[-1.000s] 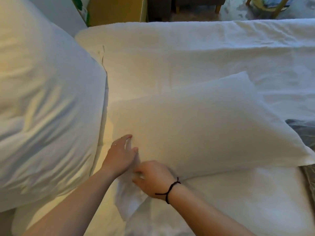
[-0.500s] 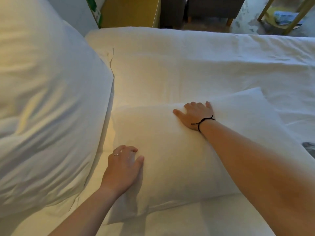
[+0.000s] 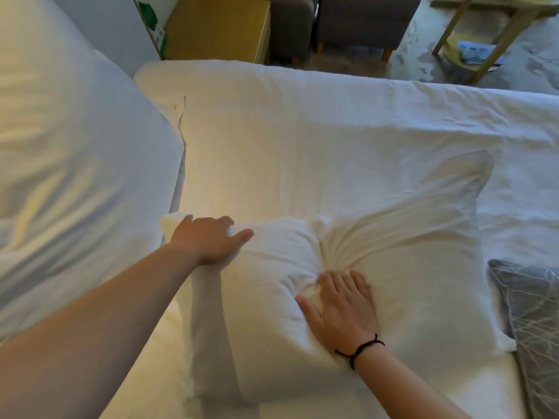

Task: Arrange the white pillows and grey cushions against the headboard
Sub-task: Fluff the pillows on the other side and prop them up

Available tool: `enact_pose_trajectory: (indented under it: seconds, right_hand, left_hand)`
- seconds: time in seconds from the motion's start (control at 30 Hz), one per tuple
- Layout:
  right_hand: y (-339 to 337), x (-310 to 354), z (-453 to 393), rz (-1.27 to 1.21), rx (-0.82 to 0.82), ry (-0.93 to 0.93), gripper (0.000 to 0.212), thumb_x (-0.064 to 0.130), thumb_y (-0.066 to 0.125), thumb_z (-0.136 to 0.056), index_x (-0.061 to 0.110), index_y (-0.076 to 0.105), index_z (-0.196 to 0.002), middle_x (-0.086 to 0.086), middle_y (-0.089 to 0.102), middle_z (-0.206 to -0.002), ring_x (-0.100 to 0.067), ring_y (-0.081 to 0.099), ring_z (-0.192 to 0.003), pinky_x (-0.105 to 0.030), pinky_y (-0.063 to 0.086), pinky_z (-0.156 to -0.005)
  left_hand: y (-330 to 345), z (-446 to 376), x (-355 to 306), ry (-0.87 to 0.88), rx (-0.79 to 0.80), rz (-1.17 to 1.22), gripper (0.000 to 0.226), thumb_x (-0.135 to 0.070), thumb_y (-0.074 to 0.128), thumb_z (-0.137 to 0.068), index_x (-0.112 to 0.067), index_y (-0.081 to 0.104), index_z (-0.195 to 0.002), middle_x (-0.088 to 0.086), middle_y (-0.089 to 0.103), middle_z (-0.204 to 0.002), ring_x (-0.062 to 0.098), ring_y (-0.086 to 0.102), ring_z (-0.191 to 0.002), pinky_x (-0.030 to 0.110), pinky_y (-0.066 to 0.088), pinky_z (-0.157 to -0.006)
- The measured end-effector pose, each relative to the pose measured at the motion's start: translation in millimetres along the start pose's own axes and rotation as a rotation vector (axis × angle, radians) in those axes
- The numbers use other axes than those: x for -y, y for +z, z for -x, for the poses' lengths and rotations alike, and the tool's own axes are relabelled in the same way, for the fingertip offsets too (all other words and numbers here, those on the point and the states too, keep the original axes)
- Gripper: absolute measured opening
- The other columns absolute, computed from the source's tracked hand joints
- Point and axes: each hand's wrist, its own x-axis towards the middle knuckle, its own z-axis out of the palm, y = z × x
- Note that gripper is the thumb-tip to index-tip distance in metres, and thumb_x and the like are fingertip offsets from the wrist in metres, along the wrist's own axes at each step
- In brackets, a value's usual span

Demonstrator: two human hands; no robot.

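A white pillow (image 3: pixel 408 246) lies flat across the middle of the bed. My left hand (image 3: pixel 208 240) grips its far left corner, fingers curled over the edge. My right hand (image 3: pixel 341 306), with a black cord on the wrist, presses flat into the pillow's middle and dents the filling. A second, larger white pillow (image 3: pixel 69 176) stands at the left, leaning up. A grey cushion (image 3: pixel 532 322) with a pale branch pattern lies at the right edge, touching the flat pillow's right end.
The white bedsheet (image 3: pixel 302 122) stretches away in front. Beyond the bed's far edge stand a wooden bedside cabinet (image 3: pixel 217 28), a grey upholstered seat (image 3: pixel 360 22) and a wooden-legged side table (image 3: pixel 496 28) on a mottled floor.
My left hand moved from the pillow's near edge up to its far left corner. My right hand pulled back from the far edge to the pillow's middle and now presses in.
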Motion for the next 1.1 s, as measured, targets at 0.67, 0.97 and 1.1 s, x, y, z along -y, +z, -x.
enact_pose_trajectory:
  seconds: [0.67, 0.97, 1.1]
  right_hand:
    - [-120, -46, -93, 0.068, 0.702, -0.227, 0.069, 0.087, 0.062, -0.041, 0.039, 0.062, -0.091, 0.019, 0.066, -0.084, -0.012, 0.062, -0.085, -0.035, 0.051, -0.074]
    - [-128, -27, -73, 0.127, 0.486, -0.256, 0.052, 0.059, 0.05, -0.089, 0.02, 0.042, -0.055, 0.005, 0.051, -0.06, -0.019, 0.053, -0.065, -0.032, 0.035, -0.054]
    - [-168, -11, -94, 0.063, 0.345, -0.29, 0.057, 0.059, 0.05, -0.089, 0.015, 0.048, -0.054, -0.002, 0.057, -0.057, -0.02, 0.055, -0.06, -0.035, 0.04, -0.057]
  left_hand:
    - [24, 187, 11, -0.071, -0.177, 0.119, 0.062, -0.092, 0.037, -0.068, -0.032, 0.038, -0.085, -0.01, 0.049, -0.067, 0.018, 0.05, -0.07, 0.035, 0.036, -0.062]
    - [17, 201, 21, -0.078, -0.141, 0.147, 0.034, -0.057, 0.042, -0.092, -0.029, 0.042, -0.073, -0.009, 0.057, -0.088, 0.02, 0.058, -0.089, 0.034, 0.035, -0.065]
    - [-5, 221, 28, -0.03, -0.311, 0.178, 0.041, -0.052, 0.036, -0.094, -0.024, 0.035, -0.065, -0.006, 0.05, -0.067, 0.02, 0.046, -0.068, 0.033, 0.029, -0.054]
